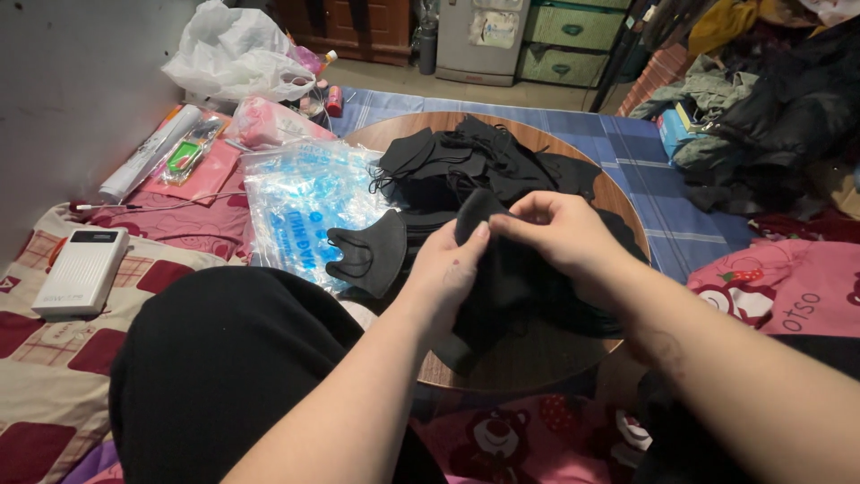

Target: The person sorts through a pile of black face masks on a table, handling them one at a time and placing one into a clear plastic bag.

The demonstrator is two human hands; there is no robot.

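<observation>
Left hand (448, 269) and right hand (560, 229), each grip pinched on one black mask (502, 269), raised over the round wooden surface (537, 358), near the mask pile (475, 166) for easy reach.

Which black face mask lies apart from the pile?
The folded black fabric face mask resting on the clear printed plastic bags, left of both hands; the others are heaped or held.

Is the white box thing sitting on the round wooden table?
No, the white box lies on the checked blanket at the far left, well apart from the round wooden table.
</observation>
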